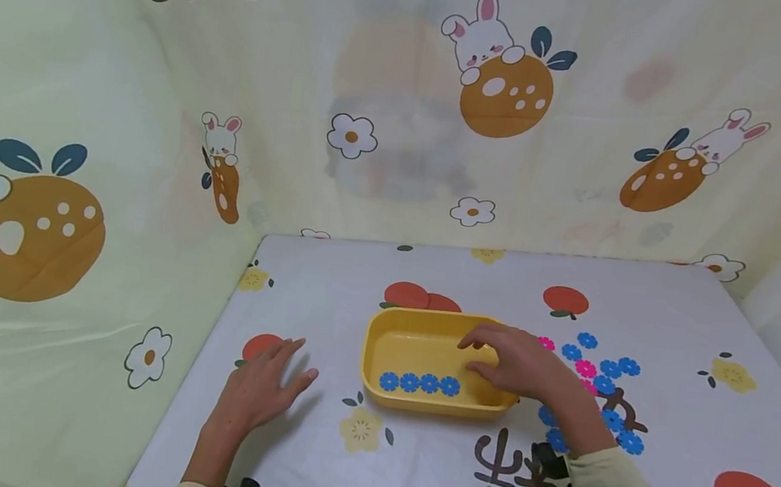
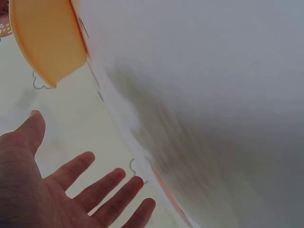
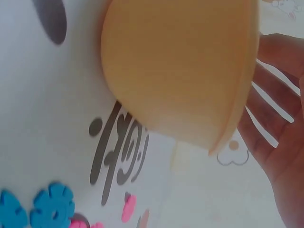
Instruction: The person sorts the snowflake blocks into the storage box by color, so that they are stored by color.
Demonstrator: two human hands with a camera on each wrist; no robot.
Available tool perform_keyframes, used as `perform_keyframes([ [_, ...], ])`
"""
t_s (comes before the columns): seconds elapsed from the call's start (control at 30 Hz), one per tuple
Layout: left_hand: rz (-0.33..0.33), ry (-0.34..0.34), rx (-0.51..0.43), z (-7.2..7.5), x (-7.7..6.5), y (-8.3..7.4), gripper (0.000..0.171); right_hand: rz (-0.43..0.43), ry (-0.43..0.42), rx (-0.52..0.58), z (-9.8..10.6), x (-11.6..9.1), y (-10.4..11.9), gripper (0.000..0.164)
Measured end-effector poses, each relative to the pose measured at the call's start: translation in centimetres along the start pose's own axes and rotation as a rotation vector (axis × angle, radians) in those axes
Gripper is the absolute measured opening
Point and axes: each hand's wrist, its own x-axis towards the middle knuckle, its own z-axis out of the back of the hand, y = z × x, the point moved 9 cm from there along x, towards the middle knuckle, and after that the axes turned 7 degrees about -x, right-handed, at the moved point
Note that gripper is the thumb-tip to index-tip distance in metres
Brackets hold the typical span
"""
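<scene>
A yellow rectangular tray [image 1: 439, 405] stands mid-table in the head view. Along its front inside edge lies a row of several blue flower-shaped pieces [image 1: 409, 383]. My right hand [image 1: 519, 362] reaches over the tray's right rim. Thumb and fingers are spread apart, and nothing shows between them. In the right wrist view the tray's outer wall [image 3: 180, 71] hides the fingertips of that hand [image 3: 280, 114]. To the left of the tray, my left hand [image 1: 258, 388] hovers over the cloth with relaxed, spread fingers, holding nothing; the left wrist view shows the same hand [image 2: 71, 194].
Right of the tray, partly behind my right forearm, lie several loose blue flower pieces [image 1: 611, 421] and a few pink ones [image 1: 585, 369]. A white printed cloth [image 1: 302, 462] covers the table. Cream printed curtains [image 1: 401, 47] hang at the back and sides.
</scene>
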Motion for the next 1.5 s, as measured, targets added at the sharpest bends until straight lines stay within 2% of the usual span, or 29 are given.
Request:
perform_keyframes([
  [0.57,-0.014,-0.005,0.01,0.2,0.1,-0.6,0.07,-0.05,-0.122,0.015,3.3,-3.2,-3.7,0.036],
  [0.8,-0.015,-0.003,0.008,0.2,0.1,-0.5,0.07,-0.103,-0.155,-0.036,4.4,-4.9,-6.1,0.039],
  [1.1,-0.016,-0.006,-0.003,0.2,0.1,-0.5,0.069,-0.249,-0.095,0.004,4.0,-6.8,-9.2,0.049],
  [1.5,-0.007,-0.008,0.004,0.2,-0.1,-0.3,0.07,-0.284,-0.101,-0.025,5.1,-9.0,-12.4,0.049],
])
